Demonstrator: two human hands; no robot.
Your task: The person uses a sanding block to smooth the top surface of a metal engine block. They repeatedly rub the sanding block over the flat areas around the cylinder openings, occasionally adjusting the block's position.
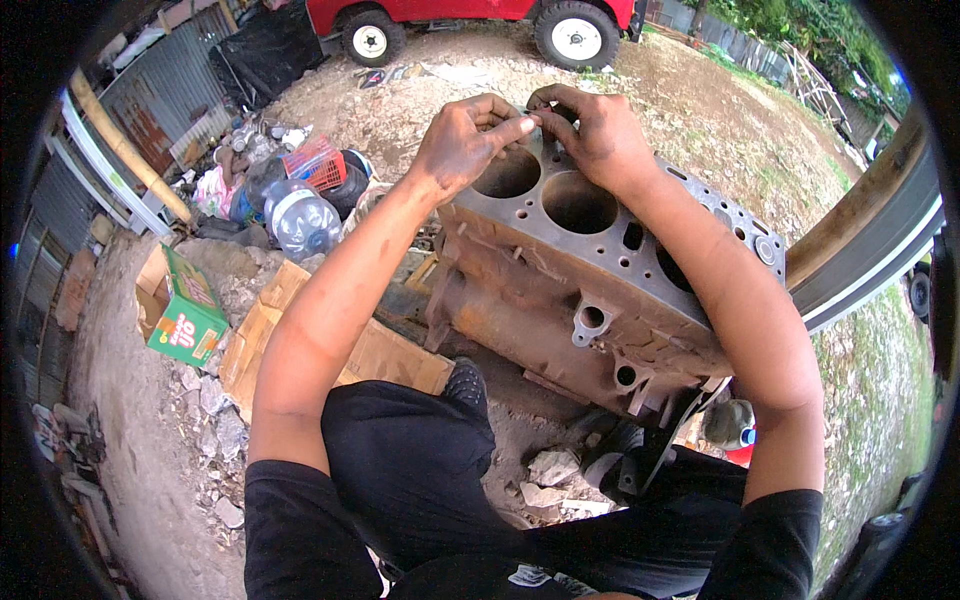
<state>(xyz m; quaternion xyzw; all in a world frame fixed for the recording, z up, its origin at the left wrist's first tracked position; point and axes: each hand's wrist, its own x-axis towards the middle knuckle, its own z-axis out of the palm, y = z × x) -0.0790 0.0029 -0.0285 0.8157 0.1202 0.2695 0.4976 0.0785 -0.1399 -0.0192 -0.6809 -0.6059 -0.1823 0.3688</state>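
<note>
A rusty engine block stands in front of me, its flat grey top face full of round cylinder bores and small holes. Over the far edge of that face, my left hand and my right hand meet with their fingertips. Each is closed in a pinch. Something small and dark shows between the fingers, too hidden to name. My right forearm crosses above the top face and covers part of it. One bore lies just below my left hand.
Flattened cardboard and a green box lie at left. Behind them are a clear plastic jug and a red crate. A post rises at right. A red vehicle is parked at the back. Stones lie by my legs.
</note>
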